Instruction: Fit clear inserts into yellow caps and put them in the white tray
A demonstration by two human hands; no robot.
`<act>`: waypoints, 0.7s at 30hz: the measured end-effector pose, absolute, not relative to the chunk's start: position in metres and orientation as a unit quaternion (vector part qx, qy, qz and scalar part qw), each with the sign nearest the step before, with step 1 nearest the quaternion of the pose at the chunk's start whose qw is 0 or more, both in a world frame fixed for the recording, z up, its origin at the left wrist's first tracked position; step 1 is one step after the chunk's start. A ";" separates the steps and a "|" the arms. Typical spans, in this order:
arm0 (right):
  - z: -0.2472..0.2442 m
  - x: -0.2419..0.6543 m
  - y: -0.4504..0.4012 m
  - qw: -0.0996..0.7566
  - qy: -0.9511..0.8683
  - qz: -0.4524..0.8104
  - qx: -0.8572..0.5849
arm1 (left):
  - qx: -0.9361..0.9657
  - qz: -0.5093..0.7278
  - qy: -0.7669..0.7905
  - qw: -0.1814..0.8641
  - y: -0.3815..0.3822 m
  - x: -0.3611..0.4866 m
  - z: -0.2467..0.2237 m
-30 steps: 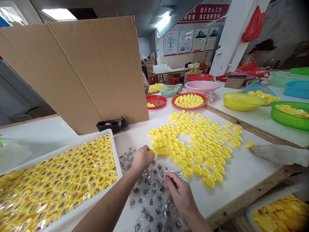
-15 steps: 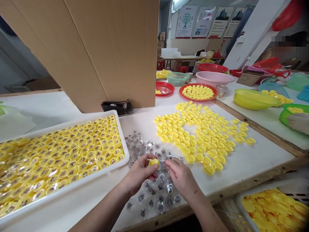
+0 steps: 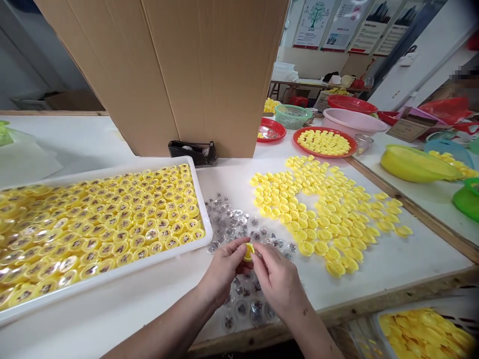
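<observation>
Between the fingertips of my left hand point(image 3: 224, 267) is a small round yellow plastic cup point(image 3: 248, 252), tilted on its side. My right hand point(image 3: 279, 279) is closed in a pinch against the cup's right edge; whatever lies between its fingertips is hidden. Beneath and around both hands are scattered clear round discs with dark printed figures point(image 3: 241, 309). To the right spread many loose yellow cups point(image 3: 320, 249). At left, a white tray point(image 3: 204, 239) is packed with yellow cups that show printed faces under a shiny clear cover.
A tall cardboard sheet point(image 3: 209, 75) stands behind a black tape dispenser point(image 3: 192, 152). Further back are a red plate point(image 3: 348, 149) of yellow cups, a green basket point(image 3: 294, 117) and a pink basin point(image 3: 354, 122). A wooden strip point(image 3: 411, 199) edges the table; a bin of yellow pieces point(image 3: 422, 331) sits below right.
My right hand has come from over the clear discs to the yellow cup, and its fingertips now meet it. The camera view has turned slightly left and down.
</observation>
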State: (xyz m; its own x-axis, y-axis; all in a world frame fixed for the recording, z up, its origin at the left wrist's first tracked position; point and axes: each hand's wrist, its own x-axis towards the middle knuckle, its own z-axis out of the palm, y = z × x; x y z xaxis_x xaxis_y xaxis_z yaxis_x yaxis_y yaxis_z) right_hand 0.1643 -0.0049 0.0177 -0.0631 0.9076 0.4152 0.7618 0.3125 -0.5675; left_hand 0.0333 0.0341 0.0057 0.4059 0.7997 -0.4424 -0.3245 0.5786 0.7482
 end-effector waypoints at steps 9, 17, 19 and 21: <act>0.023 0.183 -0.004 0.391 -0.695 0.225 -0.560 | 0.247 0.332 0.388 0.824 0.026 0.030 0.015; 0.028 0.187 -0.011 0.424 -0.633 0.328 -0.558 | 0.245 0.338 0.342 0.842 0.027 0.026 0.011; 0.030 0.188 -0.012 0.431 -0.617 0.349 -0.558 | 0.239 0.327 0.347 0.846 0.027 0.026 0.012; 0.031 0.191 -0.014 0.430 -0.618 0.349 -0.558 | 0.244 0.318 0.350 0.847 0.026 0.025 0.014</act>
